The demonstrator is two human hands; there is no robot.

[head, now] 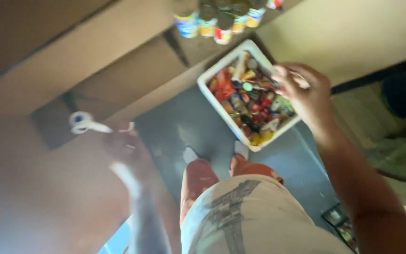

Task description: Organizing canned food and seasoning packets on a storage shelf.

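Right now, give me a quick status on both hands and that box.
Right hand over white box of colourful small items, grip unclear. Left hand blurred by tape roll. Nothing between hand and box.

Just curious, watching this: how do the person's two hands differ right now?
The right hand reaches over the white box of colourful small items, and shows fairly sharp; the left hand is off to the side near the cardboard, blurred. By the left hand sits a white ring-shaped thing; what the right pinches is unclear. Both are bare.
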